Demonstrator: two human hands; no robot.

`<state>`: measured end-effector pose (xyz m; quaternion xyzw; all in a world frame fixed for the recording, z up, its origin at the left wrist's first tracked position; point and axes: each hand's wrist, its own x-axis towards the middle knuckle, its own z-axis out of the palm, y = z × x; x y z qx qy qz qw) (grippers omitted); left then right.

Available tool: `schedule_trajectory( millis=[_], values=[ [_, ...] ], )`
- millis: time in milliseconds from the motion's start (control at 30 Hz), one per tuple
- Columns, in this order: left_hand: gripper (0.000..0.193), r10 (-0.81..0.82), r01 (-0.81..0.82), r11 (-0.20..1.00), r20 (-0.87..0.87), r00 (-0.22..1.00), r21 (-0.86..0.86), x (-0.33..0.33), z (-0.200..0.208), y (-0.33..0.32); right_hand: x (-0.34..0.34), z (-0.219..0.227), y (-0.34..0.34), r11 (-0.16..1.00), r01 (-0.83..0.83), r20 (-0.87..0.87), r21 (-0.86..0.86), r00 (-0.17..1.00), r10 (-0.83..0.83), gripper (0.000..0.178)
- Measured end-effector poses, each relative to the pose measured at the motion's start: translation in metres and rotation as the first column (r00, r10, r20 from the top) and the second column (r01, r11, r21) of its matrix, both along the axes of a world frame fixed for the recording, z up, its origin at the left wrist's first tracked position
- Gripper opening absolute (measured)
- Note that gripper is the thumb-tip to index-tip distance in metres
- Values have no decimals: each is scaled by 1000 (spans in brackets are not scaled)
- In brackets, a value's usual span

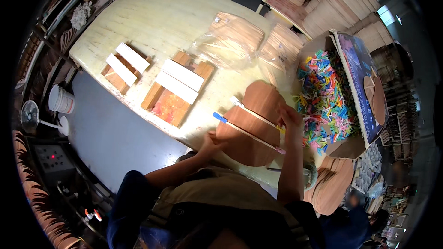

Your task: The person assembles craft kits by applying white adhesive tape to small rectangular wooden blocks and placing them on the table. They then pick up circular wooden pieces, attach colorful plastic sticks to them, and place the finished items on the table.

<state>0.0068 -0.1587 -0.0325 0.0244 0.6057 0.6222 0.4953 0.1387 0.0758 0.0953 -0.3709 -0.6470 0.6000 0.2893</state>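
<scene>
A thin brown figure-eight wooden plate (258, 99), like a small guitar body panel, is tilted in front of me at the table's near edge. Two narrow pale wooden strips (251, 134) cross it. Small clothespins sit at the strip ends: a white one (237, 102) and a blue one (220, 117) on the left, a yellow one (281, 129) and a pink one (279, 150) on the right. My left hand (212, 147) is closed on the plate's lower left edge. At the right edge, my right hand (290, 117) has its fingers closed by the yellow clothespin, partly hiding it.
Right of the plate stands an open cardboard box (355, 83) heaped with colourful clothespins (325, 101). Bagged wooden strips (235, 34) lie farther back. Two wooden jigs with white bars (177, 80) (128, 64) rest on the left. Stacked brown plates (328, 186) are at lower right.
</scene>
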Motion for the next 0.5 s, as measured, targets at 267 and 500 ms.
schedule_trajectory(
  millis=[267,500],
  values=[
    [22,-259,256,890,-44,965,376,-90,36,-18,104,35,-30,958,286,-295,-19,914,-279,23],
    [34,525,-389,831,-328,785,398,-346,104,57,157,32,-71,902,406,-332,-148,838,-432,23]
  ],
)
